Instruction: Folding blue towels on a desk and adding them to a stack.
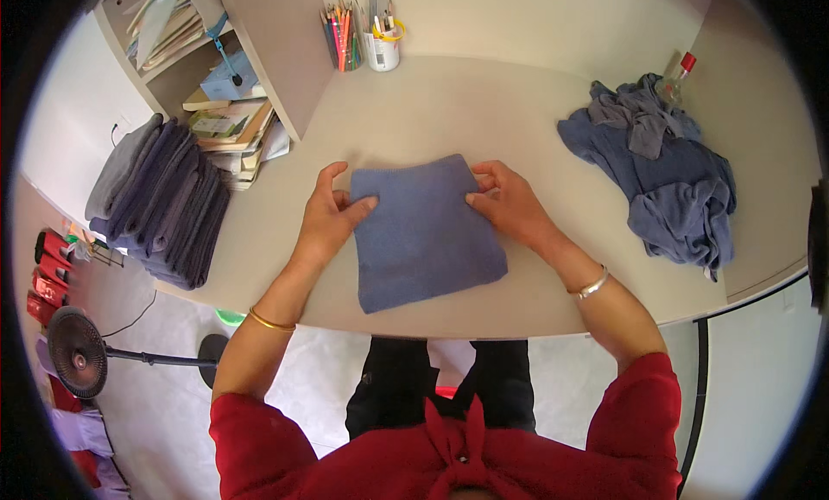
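Observation:
A folded blue cloth point(427, 234), roughly square, lies on the desk in front of me. My left hand point(333, 212) pinches its left edge near the upper corner, with the thumb on top. On the opposite side, my right hand point(508, 205) grips the right edge between thumb and fingers. Far to the left stands a tall stack of folded grey and dark blue cloths point(158, 205). A loose heap of crumpled blue and grey cloths point(673, 163) lies at the right of the desk.
The desk point(453, 105) has a curved front edge. Colored pencils point(343, 37) and a white cup point(382, 50) stand at the back. A shelf point(272, 53) holds papers and books at left. A red-capped bottle point(677, 79) sits behind the heap. A fan point(78, 354) stands on the floor.

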Available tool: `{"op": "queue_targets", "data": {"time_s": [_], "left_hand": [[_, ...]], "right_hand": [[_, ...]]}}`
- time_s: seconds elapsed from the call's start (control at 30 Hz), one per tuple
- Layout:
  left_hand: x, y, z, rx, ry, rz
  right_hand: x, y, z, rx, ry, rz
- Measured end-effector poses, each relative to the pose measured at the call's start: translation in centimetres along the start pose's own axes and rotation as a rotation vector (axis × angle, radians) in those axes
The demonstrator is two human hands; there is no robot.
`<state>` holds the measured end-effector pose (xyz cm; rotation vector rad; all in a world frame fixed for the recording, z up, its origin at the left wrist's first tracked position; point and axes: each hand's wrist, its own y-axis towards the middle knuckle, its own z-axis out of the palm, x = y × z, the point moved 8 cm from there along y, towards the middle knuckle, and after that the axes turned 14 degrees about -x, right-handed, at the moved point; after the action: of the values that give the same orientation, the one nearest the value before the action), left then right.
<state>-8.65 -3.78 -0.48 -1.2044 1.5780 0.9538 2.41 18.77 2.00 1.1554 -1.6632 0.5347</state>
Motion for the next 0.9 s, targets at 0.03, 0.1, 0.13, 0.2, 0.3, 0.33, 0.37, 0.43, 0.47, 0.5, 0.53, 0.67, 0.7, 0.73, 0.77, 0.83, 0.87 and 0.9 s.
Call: {"op": "queue_targets", "data": {"time_s": [0.03, 0.1, 0.13, 0.2, 0.3, 0.33, 0.37, 0.43, 0.47, 0.5, 0.53, 0.67, 0.7, 0.73, 0.77, 0.83, 0.87, 0.9], "left_hand": [[-0.3, -0.2, -0.2, -0.026, 0.029, 0.086], [-1.0, -0.4, -0.4, -0.05, 0.063, 0.163], [-1.6, -0.6, -0.8, -0.101, 0.2, 0.215], [-3.0, -1.1, -0.6, -0.136, 0.333, 0.266], [-8.8, -4.0, 1.0, -0.225, 0.431, 0.777], [-9.8, -5.0, 2.7, -0.073, 0.506, 0.912], [-10.1, -6.0, 4.6, 0.085, 0.576, 1.044], [-9.5, -6.2, 7.0, 0.261, 0.592, 0.997], [-8.5, -6.4, 8.6, 0.445, 0.594, 0.949], [-7.8, -5.8, 9.2, 0.444, 0.595, 0.943], [-6.6, -5.3, 10.3, 0.509, 0.659, 0.957], [-5.6, -3.9, 11.7, 0.567, 0.748, 0.938], [-5.7, -3.7, 11.9, 0.57, 0.746, 0.942], [-5.7, -3.3, 11.9, 0.56, 0.761, 0.929], [-5.8, -2.8, 11.8, 0.547, 0.778, 0.914], [-5.6, -1.8, 11.4, 0.522, 0.804, 0.873], [-5.4, -1.2, 11.4, 0.508, 0.812, 0.843], [-5.7, -1.0, 11.8, 0.519, 0.8, 0.838]], "right_hand": [[-0.6, -0.1, -0.1, -0.016, -0.089, 0.032], [1.7, -0.5, -0.7, -0.09, -0.188, -0.211], [3.7, -1.4, -1.1, -0.166, -0.286, -0.452], [5.7, -2.8, -0.1, -0.139, -0.311, -0.627], [7.1, -5.7, 2.6, -0.035, -0.384, -0.851], [7.0, -6.8, 3.7, 0.059, -0.42, -0.902], [6.9, -7.6, 3.7, 0.06, -0.422, -0.898], [6.0, -9.9, 5.2, 0.33, -0.518, -0.877], [6.0, -10.5, 5.0, 0.336, -0.516, -0.878], [5.6, -11.0, 5.0, 0.399, -0.52, -0.854], [5.1, -11.4, 5.1, 0.459, -0.53, -0.827], [4.7, -11.4, 4.6, 0.382, -0.51, -0.867], [4.6, -11.3, 4.7, 0.389, -0.483, -0.855], [4.6, -11.2, 4.8, 0.396, -0.453, -0.844], [4.7, -11.2, 4.6, 0.395, -0.451, -0.847], [5.1, -11.1, 5.4, 0.43, -0.476, -0.843], [5.6, -11.4, 5.3, 0.441, -0.449, -0.874], [5.7, -11.5, 4.8, 0.421, -0.509, -0.866]]}}
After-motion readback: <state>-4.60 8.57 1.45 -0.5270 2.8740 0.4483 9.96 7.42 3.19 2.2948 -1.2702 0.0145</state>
